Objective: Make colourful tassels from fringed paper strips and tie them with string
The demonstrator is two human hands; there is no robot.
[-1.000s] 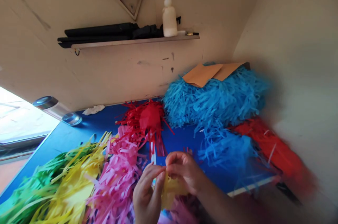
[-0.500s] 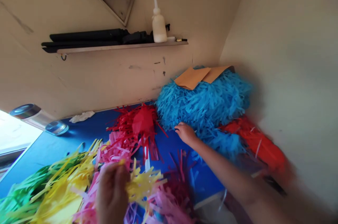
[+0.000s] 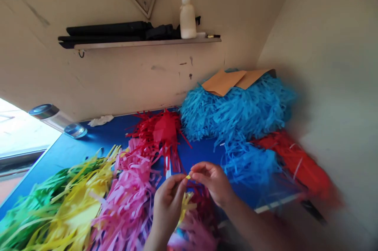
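My left hand (image 3: 169, 199) is closed in a pinch on the top of a yellow tissue-paper fringe (image 3: 186, 205), whose strips hang below my fingers. A small yellow tip (image 3: 188, 177) shows between the fingertips of both hands. My right hand (image 3: 213, 182) is pinched too, its thumb and forefinger meeting at that tip; whatever lies between them is too small to make out. Pink and dark red fringe (image 3: 196, 227) hangs beneath my hands. Just behind them, red tissue-paper fringe (image 3: 165, 129) lies on the blue table (image 3: 201, 156).
Green (image 3: 35, 203), yellow (image 3: 76, 215) and pink fringe (image 3: 126, 196) cover the left side. A large blue fringe pile (image 3: 236, 113) with brown paper (image 3: 226, 81) on top fills the back right corner, beside orange-red fringe (image 3: 298, 160). A glass jar (image 3: 59, 121) lies tilted. A shelf (image 3: 147, 43) holds a squeeze bottle (image 3: 188, 18).
My right hand has come back from beside the blue fringe pile to meet my left. My left hand has moved right with the yellow fringe. The view has shifted slightly.
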